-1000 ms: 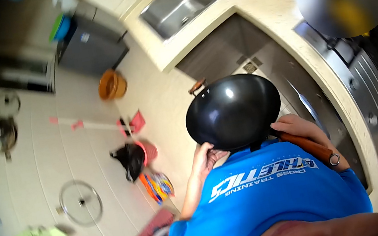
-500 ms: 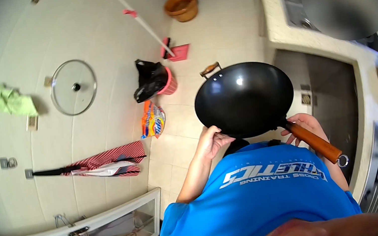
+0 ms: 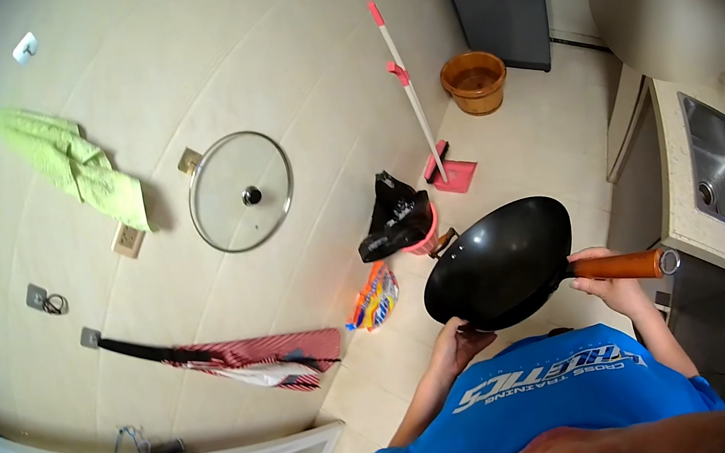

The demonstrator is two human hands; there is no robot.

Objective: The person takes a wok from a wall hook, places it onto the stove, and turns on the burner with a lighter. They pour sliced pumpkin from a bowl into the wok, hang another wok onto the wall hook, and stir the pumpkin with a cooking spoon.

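A black wok (image 3: 500, 265) is held in front of my blue shirt, its dark inside facing up and tilted. My left hand (image 3: 458, 347) grips the near rim, thumb on the edge and its other fingers partly hidden beneath. Around the base of the brown wooden handle (image 3: 617, 267), close to the pan, my right hand (image 3: 608, 288) is closed, with some fingers hidden behind it. A small wooden helper handle (image 3: 443, 243) sticks out at the wok's far left side.
At the right is a counter (image 3: 678, 171) with a metal sink (image 3: 722, 163). Left of the wok stand a pink bin (image 3: 423, 233) with a black bag, a detergent bag (image 3: 373, 298) and a dustpan (image 3: 456, 176). A glass lid (image 3: 226, 197) hangs on the wall.
My view has swung right and up, bringing the sink and a grey appliance into sight. The wok stays in both hands, its handle now pointing nearly straight right.
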